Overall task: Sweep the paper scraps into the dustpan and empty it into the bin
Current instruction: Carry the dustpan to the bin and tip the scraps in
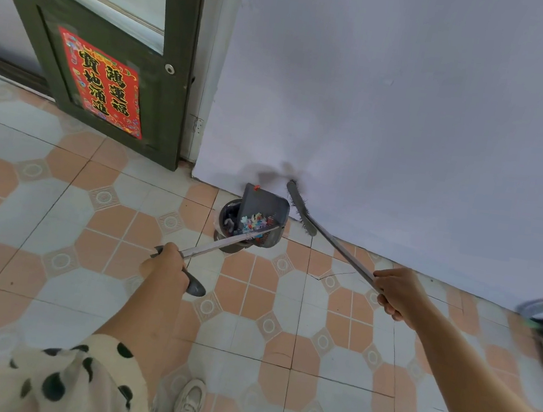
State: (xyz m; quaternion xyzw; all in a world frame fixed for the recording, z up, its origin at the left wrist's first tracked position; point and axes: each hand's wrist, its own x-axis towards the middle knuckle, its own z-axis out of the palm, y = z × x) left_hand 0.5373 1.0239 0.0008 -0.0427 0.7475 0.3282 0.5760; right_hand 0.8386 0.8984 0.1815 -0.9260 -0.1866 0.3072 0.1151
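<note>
left hand (pixel 165 266) grips dustpan (pixel 264 213) handle | right hand (pixel 396 293) grips broom (pixel 300 209) | poster (pixel 101 83) maybe 鴻運福

Grey dustpan (pixel 264 210) of colourful scraps (pixel 253 221), tilted over bin (pixel 227 214)

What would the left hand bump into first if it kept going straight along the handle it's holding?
Probably the dustpan, tilted over the bin, with the wall behind. The left hand points along that handle; depth is hard to judge.

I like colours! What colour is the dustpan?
Dark grey dustpan, seen from the head view.
</note>
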